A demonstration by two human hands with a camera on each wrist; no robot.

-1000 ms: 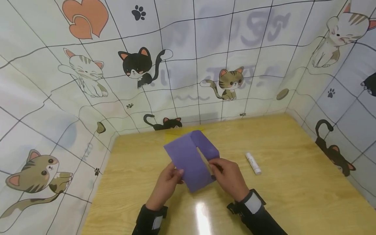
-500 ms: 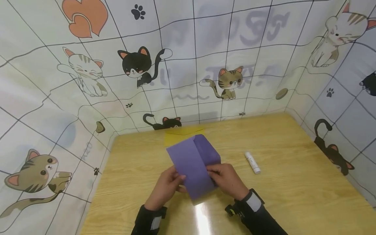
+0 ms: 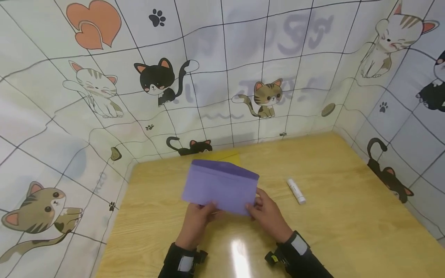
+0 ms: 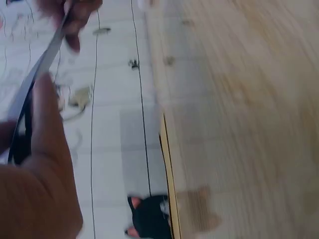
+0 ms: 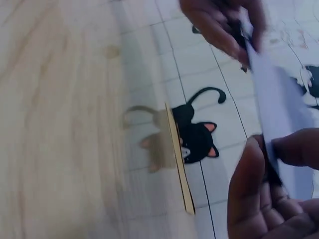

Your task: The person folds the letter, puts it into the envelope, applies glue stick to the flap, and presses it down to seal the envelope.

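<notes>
Purple envelope (image 3: 219, 189) held above the table (image 3: 347, 224), swung from slanted to nearly crosswise within the last half-second, left hand (image 3: 196, 224) pinching its near edge, right hand (image 3: 272, 217) its near right corner; raised flap (image 3: 222, 168), likely the working side, now wallward.

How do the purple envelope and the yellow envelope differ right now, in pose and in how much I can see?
Pose: the purple envelope is held up by the left hand and right hand; the yellow envelope lies at the table's far edge.
View: in the head view, the purple envelope shows mostly uncovered, while it partly hides the yellow envelope.
Both look like paper.
</notes>
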